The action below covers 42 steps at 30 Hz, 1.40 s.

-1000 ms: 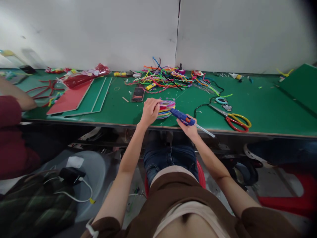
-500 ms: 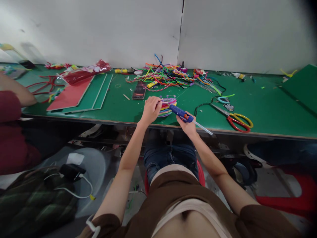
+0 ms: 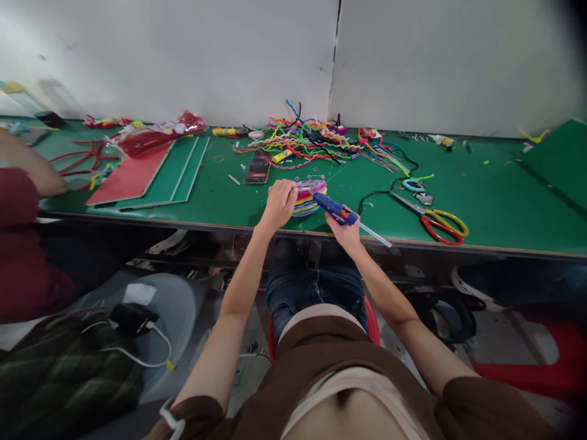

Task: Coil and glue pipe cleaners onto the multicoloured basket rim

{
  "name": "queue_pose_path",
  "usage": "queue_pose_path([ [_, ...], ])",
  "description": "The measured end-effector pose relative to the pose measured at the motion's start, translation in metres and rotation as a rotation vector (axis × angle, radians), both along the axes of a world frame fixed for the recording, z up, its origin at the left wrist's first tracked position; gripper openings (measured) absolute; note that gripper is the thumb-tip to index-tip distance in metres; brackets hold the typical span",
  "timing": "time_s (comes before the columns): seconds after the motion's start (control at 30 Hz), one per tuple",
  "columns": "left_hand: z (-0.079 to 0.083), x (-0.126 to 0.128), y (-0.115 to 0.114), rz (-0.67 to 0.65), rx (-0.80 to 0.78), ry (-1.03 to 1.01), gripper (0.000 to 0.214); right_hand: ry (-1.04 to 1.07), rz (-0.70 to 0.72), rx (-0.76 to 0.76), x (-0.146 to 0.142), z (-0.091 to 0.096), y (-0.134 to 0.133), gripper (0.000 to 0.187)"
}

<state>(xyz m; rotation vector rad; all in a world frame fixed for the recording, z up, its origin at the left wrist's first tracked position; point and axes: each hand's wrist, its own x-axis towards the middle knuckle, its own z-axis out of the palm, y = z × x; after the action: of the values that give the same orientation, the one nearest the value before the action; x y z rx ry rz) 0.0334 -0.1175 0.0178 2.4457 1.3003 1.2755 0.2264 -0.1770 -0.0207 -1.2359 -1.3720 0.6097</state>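
My left hand (image 3: 278,205) is closed on a round, multicoloured pipe-cleaner piece (image 3: 310,197) that rests near the front edge of the green table (image 3: 495,201). My right hand (image 3: 345,233) grips a blue glue gun (image 3: 336,210) with a clear glue stick sticking out behind it. The gun's nozzle points at the top of the coloured piece, right beside my left fingers.
A tangle of loose pipe cleaners (image 3: 305,139) lies at the back by the wall. Red-and-yellow scissors (image 3: 435,220) lie to the right, a phone (image 3: 257,168) and red and green boards (image 3: 151,171) to the left. Another person's arm (image 3: 27,174) rests at the far left.
The glue gun's nozzle has shifted slightly left and up onto the coloured piece. My left hand has kept its grip.
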Motion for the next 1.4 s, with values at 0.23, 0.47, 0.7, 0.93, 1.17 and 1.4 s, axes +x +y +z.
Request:
queue_pose_path([
  [0.23,0.000,0.001,0.002,0.024,0.008,0.019,0.033,0.032,0.011,0.025,-0.001,-0.003,0.002,0.027],
  [0.47,-0.001,0.002,0.002,0.029,0.008,0.015,0.036,0.084,-0.017,0.064,-0.001,-0.008,0.005,0.024],
  [0.7,0.000,0.002,0.003,0.028,-0.005,0.022,0.032,0.112,-0.020,0.037,-0.003,-0.004,0.002,0.024],
  [0.93,0.001,0.002,0.003,0.033,-0.013,0.042,0.030,0.129,-0.034,0.025,-0.005,0.001,0.000,0.024],
  [1.17,0.002,0.002,0.003,0.046,-0.049,0.060,0.026,0.151,-0.063,0.015,-0.005,0.000,0.000,0.025],
  [1.4,0.003,0.003,0.002,0.053,-0.052,0.067,0.024,0.063,-0.131,0.054,0.004,-0.002,0.011,0.027],
])
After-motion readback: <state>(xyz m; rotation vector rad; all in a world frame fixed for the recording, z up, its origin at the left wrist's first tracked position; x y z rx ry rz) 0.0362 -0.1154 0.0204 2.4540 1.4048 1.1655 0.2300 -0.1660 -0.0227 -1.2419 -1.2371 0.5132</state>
